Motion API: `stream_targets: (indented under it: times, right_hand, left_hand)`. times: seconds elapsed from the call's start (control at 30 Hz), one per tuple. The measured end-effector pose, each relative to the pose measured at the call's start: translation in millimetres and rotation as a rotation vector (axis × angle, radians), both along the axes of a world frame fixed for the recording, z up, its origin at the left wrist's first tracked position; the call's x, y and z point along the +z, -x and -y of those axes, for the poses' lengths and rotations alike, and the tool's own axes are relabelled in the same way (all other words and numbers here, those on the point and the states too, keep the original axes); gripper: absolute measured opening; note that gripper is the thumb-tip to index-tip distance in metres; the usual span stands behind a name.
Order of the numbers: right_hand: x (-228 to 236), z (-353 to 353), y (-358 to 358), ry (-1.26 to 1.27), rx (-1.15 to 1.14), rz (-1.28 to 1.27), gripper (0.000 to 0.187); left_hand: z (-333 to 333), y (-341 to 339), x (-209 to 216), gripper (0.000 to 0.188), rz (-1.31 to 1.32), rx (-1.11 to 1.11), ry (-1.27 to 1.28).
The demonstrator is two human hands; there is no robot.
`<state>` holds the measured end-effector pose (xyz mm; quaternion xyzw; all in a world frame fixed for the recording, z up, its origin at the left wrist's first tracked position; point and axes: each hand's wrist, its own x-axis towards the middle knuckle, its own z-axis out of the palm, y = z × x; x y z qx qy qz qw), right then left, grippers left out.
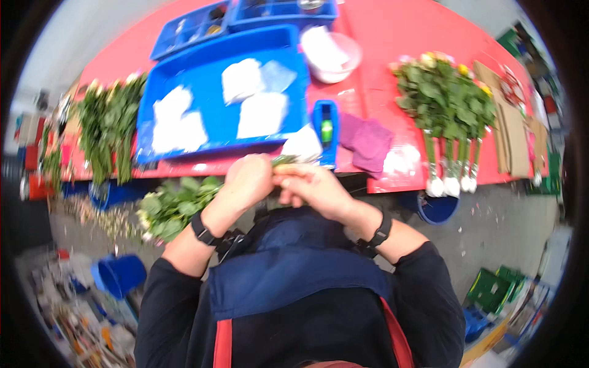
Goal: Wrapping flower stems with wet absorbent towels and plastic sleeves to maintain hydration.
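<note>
In front of my apron, my left hand (250,176) is closed around the stems of a bunch of roses (179,207). Its leafy heads hang out to the left, below the table edge. Short green stem ends (284,160) show between my hands. My right hand (311,189) is curled at these ends, fingers bent together; what it pinches, if anything, is hidden. Just beyond my hands, a white wet-looking pad (302,145) lies at the corner of a blue tray (215,64). More white pads (262,115) lie inside the tray.
Rose bunches with white-wrapped stem ends (451,101) lie at the right of the red table (408,27); another leafy bunch (110,129) lies left. A purple cloth (368,142), a white bowl (338,58) and a narrow blue holder (326,132) stand nearby. Blue buckets (119,274) are below.
</note>
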<state>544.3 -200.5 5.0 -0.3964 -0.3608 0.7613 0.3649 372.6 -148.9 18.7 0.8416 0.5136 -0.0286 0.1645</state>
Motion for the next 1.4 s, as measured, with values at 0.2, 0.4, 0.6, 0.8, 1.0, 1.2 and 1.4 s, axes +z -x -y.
stream_targets:
  times: [0.2,0.4,0.6,0.8,1.0,1.2,1.4]
  right_hand:
    - [-5,11,-43,-1.308,-0.210,1.351,0.033]
    - [9,32,-126,-0.793,-0.315,1.251,0.023]
    - [-17,53,-266,-0.764,-0.910,1.680,0.022]
    - [-54,87,-426,-0.337,-1.059,2.224,0.020]
    - [-122,83,-517,0.085,-0.855,2.281,0.036]
    - [-166,116,-618,0.201,-0.487,1.829,0.045]
    - [-79,28,-446,-0.975,-0.906,1.619,0.039]
  left_hand:
    - [-14,-66,11,0.018,-0.197,-0.356,0.077]
    - [-1,-174,52,0.027,-0.207,-0.769,-0.276]
    - [-7,-195,98,0.044,0.382,-0.924,-0.435]
    - [-27,-79,57,0.051,0.295,-0.529,-0.422]
    - [14,78,14,0.056,0.005,0.111,-0.383]
    - [35,212,-36,0.051,-0.083,0.520,-0.317]
    - [43,354,-66,0.024,0.064,1.029,-0.332]
